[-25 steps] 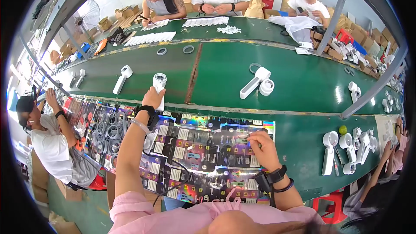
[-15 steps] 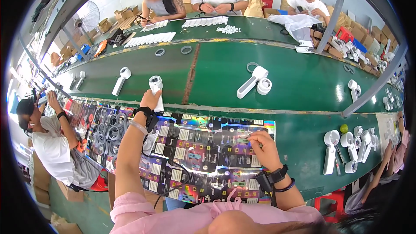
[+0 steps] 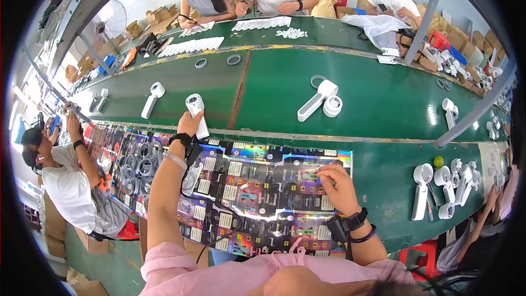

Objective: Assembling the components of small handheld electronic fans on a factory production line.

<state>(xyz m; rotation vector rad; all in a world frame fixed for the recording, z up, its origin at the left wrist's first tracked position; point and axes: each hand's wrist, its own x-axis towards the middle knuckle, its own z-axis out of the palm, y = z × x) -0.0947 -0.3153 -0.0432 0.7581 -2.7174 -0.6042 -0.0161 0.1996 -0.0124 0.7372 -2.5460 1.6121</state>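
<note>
My left hand is closed round the handle of a white handheld fan, whose round head points away from me on the green belt. My right hand hovers at or rests on the printed, shiny sheet; its fingers are loosely bent, thumb apart, and nothing shows in them. Between my arms, a black cable curves over the sheet. Beside my left wrist lies a small clear-white piece. Many grey rings are heaped left of my left forearm.
Farther along the belt lie a white fan with a round part and another white fan. Several white fans and a green ball sit at right. A metal post rises there. Co-workers sit across and at both sides.
My hands stay almost where they were, with the fan still in my left. The co-worker at left now holds a round part up; the middle person across has moved their hands apart.
</note>
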